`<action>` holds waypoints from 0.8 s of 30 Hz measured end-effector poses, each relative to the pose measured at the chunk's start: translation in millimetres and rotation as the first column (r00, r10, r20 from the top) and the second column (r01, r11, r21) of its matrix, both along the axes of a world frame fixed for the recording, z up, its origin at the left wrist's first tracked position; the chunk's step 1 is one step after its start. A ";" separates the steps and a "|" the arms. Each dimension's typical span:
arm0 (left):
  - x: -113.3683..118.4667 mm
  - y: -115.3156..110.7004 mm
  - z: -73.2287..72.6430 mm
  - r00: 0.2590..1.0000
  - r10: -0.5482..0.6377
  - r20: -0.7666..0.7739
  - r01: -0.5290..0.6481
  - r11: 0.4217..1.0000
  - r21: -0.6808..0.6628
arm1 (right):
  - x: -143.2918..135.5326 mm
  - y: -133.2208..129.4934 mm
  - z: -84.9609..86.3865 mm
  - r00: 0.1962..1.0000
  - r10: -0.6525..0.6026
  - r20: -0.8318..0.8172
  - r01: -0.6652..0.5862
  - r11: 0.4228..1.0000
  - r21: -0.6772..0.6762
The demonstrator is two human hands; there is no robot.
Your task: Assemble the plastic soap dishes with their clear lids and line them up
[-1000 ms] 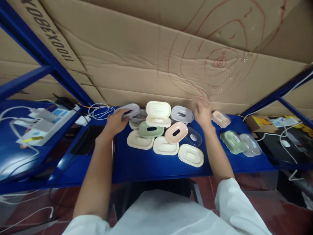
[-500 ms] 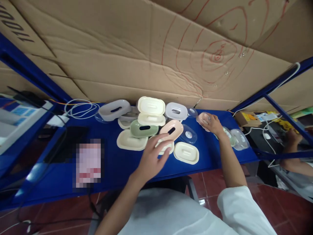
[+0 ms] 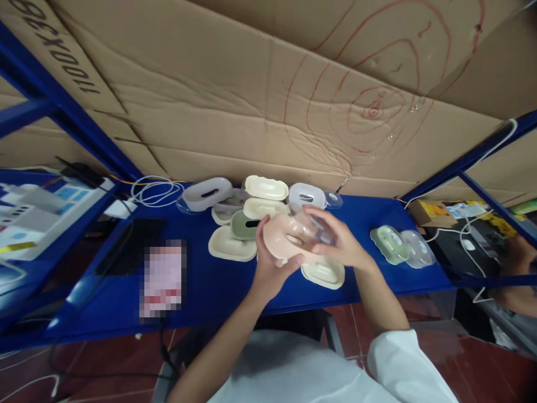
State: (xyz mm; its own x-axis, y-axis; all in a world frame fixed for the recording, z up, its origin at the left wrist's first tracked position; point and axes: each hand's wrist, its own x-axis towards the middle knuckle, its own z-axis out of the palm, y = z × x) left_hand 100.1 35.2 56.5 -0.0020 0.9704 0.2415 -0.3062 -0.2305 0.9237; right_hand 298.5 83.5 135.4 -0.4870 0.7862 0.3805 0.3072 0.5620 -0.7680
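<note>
Just above the blue table my left hand [image 3: 272,271] is closed round a pink oval soap dish [image 3: 277,239] with a slot in its middle. My right hand [image 3: 339,240] is closed on a clear plastic lid [image 3: 311,225] at the dish's right end. Whether the lid is seated on the dish I cannot tell. Behind the left fingers lies a green slotted dish [image 3: 241,226], partly covered. A cream oval tray [image 3: 323,275] rests below the right hand, and another cream tray [image 3: 229,246] is left of the hands.
At the back stand a grey dish [image 3: 195,195], a cream piece [image 3: 266,187] and a white slotted dish [image 3: 305,193]. A green lidded dish [image 3: 390,246] and a clear-lidded one [image 3: 417,251] sit at right. White cable [image 3: 153,190] lies coiled at left.
My right hand has come left from the table's right side, and the pink piece there is gone from its spot. Both hands now hold a pink dish and clear lid together at the middle.
</note>
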 end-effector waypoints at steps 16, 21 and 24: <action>-53.6 1.5 -3.6 0.929 0.370 -0.011 -0.370 0.929 -0.030 | -89.3 31.1 22.7 0.897 0.410 0.164 -0.422 0.906 0.043; -61.1 3.9 -6.9 0.882 0.464 -0.078 -0.463 0.886 0.027 | -96.4 30.5 22.5 0.990 0.122 0.071 -0.129 0.985 0.113; -66.5 6.4 -16.2 0.864 0.490 -0.116 -0.494 0.869 -0.005 | -98.6 73.7 17.6 0.975 -0.142 0.168 0.080 0.941 0.330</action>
